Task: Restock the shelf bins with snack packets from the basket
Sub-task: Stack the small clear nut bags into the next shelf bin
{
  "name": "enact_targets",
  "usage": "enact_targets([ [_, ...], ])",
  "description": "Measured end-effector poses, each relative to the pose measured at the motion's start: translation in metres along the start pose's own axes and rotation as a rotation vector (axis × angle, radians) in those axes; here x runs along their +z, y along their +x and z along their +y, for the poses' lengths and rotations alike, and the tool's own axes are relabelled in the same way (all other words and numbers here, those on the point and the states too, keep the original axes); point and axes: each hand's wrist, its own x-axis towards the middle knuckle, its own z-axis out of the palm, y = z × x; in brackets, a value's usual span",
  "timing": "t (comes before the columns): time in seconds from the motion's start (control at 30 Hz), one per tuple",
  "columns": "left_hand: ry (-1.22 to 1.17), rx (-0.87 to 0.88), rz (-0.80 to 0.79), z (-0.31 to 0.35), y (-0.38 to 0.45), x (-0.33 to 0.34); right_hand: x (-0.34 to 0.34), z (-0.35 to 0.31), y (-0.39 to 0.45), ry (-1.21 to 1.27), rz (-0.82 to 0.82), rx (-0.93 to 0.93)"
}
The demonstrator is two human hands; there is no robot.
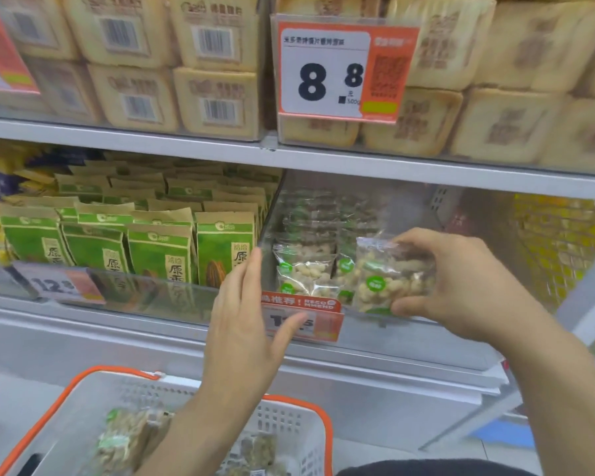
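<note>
My right hand [461,280] grips a clear packet of pale nuts [385,280] with green stickers, held at the front lip of the clear shelf bin [358,207]. More packets of the same kind [304,271] stand inside that bin. My left hand [244,314] hovers with straight fingers just left of the bin's front corner, holding nothing. Below, a white basket with an orange rim [299,403] holds several more snack packets [124,438], blurred.
Green and brown paper snack bags [158,249] fill the bin to the left. The upper shelf carries stacked beige packs [213,97] and a large 8.8 price tag [337,70]. An orange price label [303,317] hangs on the bin front. A yellow mesh [557,242] shows at right.
</note>
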Motion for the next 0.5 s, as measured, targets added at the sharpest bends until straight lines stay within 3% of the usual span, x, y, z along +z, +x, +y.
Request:
enact_targets([
  [0.2, 0.009, 0.047, -0.017, -0.006, -0.002, -0.005, 0.013, 0.003, 0.015, 0.152, -0.188, 0.059],
  [0.5, 0.032, 0.098, 0.005, -0.009, -0.005, -0.003, 0.01, 0.009, 0.008, 0.17, -0.168, 0.112],
])
